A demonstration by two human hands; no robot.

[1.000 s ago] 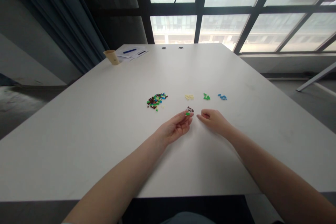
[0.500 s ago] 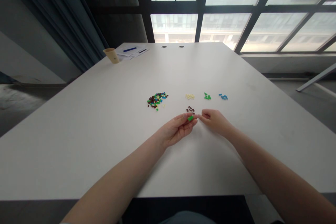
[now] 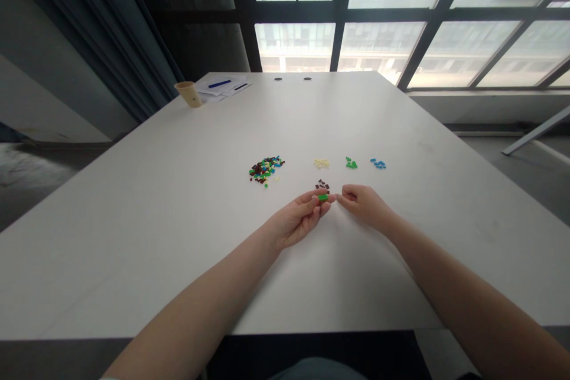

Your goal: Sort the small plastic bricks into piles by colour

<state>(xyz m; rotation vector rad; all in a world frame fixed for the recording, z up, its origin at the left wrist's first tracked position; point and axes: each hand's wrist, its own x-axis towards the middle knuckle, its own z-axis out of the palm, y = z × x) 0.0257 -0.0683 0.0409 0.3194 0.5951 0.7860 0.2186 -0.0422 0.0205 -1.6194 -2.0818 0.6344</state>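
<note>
Between the thumb and fingers of my left hand [image 3: 303, 217] is a small green toy brick [image 3: 322, 197]. My right hand [image 3: 363, 205] is curled beside it, index fingertip close to the left fingertips; whether it pinches anything is hidden. Just beyond my left fingers lies a small group of dark brown bricks [image 3: 321, 184], partly covered by them. Further off are separate groups of pale yellow bricks [image 3: 321, 163], green bricks [image 3: 351, 163] and blue bricks [image 3: 378, 164]. To the left sits a mixed heap of bricks [image 3: 266, 170] in brown, green, blue and yellow.
All of this lies on a large white table [image 3: 178, 190]. At its far left edge stand a tan paper cup [image 3: 189, 95] and papers [image 3: 227, 90] with a blue pen [image 3: 219, 84] on top. Two dark round discs [image 3: 278, 79] show near the far edge, before the windows.
The green brick has turned in my left fingers and now lies more level, slightly higher. My left fingers have shifted a little; my right hand has hardly moved.
</note>
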